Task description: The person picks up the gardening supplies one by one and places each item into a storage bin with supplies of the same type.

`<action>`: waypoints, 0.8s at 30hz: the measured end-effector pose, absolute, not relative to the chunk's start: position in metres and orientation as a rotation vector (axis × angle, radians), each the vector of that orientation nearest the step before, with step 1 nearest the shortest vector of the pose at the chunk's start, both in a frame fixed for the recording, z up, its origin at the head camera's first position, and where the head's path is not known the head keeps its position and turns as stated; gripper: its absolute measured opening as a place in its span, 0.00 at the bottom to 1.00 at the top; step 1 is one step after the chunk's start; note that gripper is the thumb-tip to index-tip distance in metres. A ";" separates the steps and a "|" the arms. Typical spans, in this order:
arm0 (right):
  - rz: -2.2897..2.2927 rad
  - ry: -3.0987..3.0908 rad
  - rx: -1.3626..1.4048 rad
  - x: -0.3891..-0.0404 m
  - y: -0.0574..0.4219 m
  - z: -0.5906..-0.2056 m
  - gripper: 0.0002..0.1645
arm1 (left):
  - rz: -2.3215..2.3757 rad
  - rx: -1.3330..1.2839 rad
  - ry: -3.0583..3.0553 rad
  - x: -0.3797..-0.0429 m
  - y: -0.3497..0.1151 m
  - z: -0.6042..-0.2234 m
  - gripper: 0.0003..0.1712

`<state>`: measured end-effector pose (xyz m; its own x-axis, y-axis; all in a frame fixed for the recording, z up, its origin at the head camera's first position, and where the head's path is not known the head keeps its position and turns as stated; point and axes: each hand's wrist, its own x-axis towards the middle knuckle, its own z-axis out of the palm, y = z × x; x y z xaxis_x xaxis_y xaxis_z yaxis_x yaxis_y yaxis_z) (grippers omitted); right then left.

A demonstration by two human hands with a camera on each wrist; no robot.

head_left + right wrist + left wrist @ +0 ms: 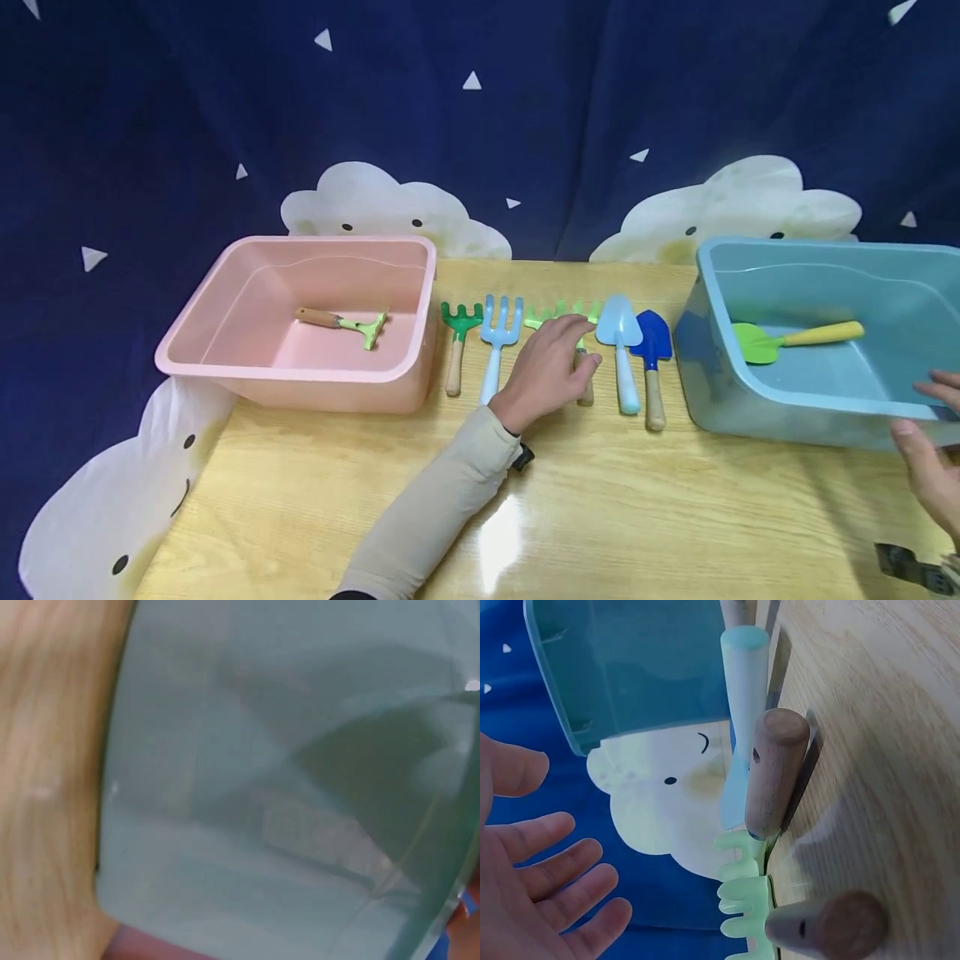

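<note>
My left hand (551, 362) hovers with spread, relaxed fingers above two light green hand rakes (750, 907), partly hiding them in the head view. The left wrist view shows this hand apart from the rakes' wooden handles. Right of it lie a light blue trowel (620, 321) and a dark blue shovel (652, 333); to its left are a light blue garden fork (495, 337) and a green rake (457, 333). At the front rim of the blue bin (720, 392), my right hand (933, 475) has extended fingers; whether it touches the rim is unclear.
A pink bin (300, 392) on the left holds a small light green tool (367, 329) with a wooden handle. Inside the blue bin lies a green shovel (757, 343) with a yellow handle. A dark blue cloud-print curtain (555, 125) hangs behind the wooden table (637, 517).
</note>
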<state>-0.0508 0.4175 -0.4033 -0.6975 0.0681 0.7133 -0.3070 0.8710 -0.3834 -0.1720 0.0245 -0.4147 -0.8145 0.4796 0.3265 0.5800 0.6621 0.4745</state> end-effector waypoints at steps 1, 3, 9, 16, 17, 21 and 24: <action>0.615 -2.267 0.188 -0.051 0.418 -0.404 0.52 | -0.859 -0.868 -2.706 -0.172 0.025 -0.415 0.24; 0.596 -2.276 0.200 -0.050 0.418 -0.408 0.53 | -0.868 -0.857 -2.707 -0.171 0.024 -0.417 0.24; 0.434 -2.328 0.207 -0.049 0.424 -0.415 0.56 | -0.913 -0.859 -2.706 -0.171 0.024 -0.421 0.24; 0.344 -2.372 0.105 -0.052 0.429 -0.411 0.54 | -0.942 -0.879 -2.735 -0.174 0.031 -0.423 0.25; 0.332 -2.370 0.103 -0.053 0.430 -0.411 0.54 | -0.946 -0.879 -2.747 -0.174 0.032 -0.423 0.25; 0.293 -2.271 0.178 -0.060 0.432 -0.414 0.56 | -0.951 -0.892 -2.775 -0.174 0.036 -0.427 0.25; 0.284 -2.205 0.212 -0.061 0.432 -0.415 0.57 | -0.945 -0.903 -2.771 -0.174 0.039 -0.428 0.25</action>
<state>-0.0611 0.4319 -0.4147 -0.6003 -0.0511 0.7981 -0.2519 0.9592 -0.1281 -0.1737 0.0389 -0.4283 -0.8234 0.5086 0.2518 0.5564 0.6363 0.5343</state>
